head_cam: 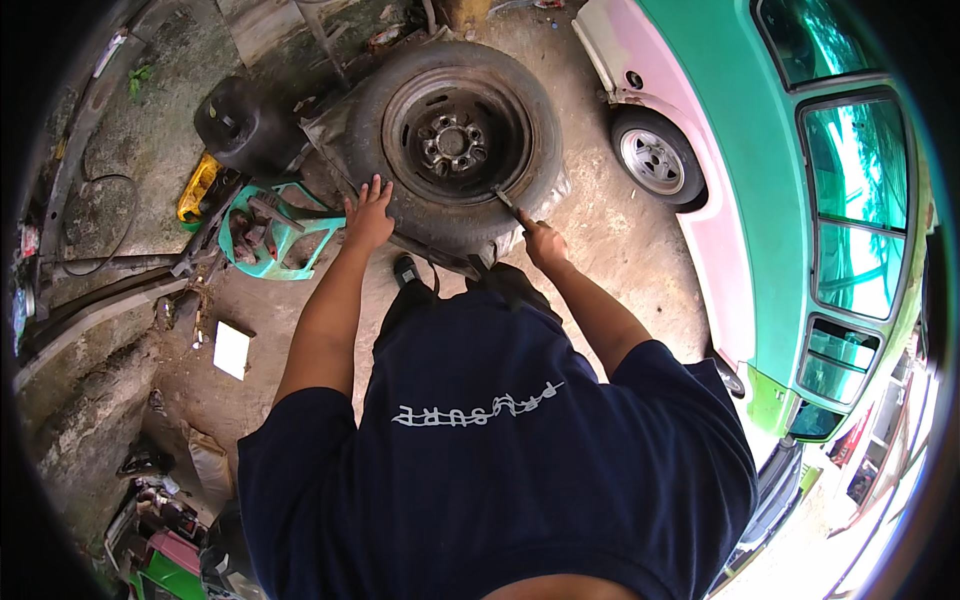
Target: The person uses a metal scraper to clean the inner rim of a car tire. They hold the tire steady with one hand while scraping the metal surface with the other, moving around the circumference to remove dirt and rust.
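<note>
A car wheel lies flat before me, its rubber tire [367, 127] around a worn, dirty steel rim [480, 169] with a hub centre [452, 142]. Fingers spread, my left hand [370, 217] rests on the near left sidewall and holds nothing. My right hand [546, 244] grips a slim hand tool [506, 199] with a flat metal end. That end meets the near right edge of the rim, where rim and tire join; the tool's exact kind cannot be told. Under the wheel, a support with a grey sheet [559, 187] shows at the sides.
Left of the wheel are a turquoise plastic stool [281, 232] holding metal parts, a black plastic container [244, 124] and a yellow object [199, 187]. A white square piece [232, 350] lies on the concrete floor. A green and pink van [739, 150] stands to the right.
</note>
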Available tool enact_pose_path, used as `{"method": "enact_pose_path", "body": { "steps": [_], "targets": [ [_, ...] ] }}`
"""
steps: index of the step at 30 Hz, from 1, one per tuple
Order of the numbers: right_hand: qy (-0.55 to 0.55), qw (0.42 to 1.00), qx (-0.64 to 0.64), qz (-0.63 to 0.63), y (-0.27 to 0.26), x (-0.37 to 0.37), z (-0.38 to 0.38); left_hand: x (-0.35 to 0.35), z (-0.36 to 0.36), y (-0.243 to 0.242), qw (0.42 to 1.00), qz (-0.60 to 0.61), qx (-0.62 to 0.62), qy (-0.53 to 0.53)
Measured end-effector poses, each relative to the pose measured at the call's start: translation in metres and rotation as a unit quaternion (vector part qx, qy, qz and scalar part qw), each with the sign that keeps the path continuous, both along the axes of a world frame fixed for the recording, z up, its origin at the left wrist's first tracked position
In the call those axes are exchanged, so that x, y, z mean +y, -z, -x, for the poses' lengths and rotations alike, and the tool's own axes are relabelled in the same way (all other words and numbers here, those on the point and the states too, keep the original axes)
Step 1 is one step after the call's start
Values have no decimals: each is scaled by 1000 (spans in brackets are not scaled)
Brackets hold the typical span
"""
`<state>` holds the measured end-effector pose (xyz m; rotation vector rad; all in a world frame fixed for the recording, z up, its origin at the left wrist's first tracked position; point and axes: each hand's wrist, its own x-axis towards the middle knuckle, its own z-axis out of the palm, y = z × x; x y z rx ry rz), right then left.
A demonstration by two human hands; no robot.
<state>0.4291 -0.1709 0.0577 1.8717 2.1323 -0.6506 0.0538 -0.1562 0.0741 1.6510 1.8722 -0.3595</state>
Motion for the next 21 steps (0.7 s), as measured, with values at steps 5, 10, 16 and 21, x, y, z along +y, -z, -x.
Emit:
{"method": "enact_pose_path", "body": {
  "steps": [5, 10, 16, 21],
  "targets": [
    [43, 999, -3, 21, -2, -18, 6, 2, 0, 1, 1000, 4, 12, 16],
    [61, 998, -4, 13, -2, -32, 17, 4, 1, -2, 999, 13, 23, 37],
    [53, 998, 23, -28, 4, -43, 29, 7, 5, -2, 997, 34, 39, 57],
    [68, 995, 57, -43, 7, -53, 34, 8, 7, 0, 998, 24, 21, 52]
  ]
}}
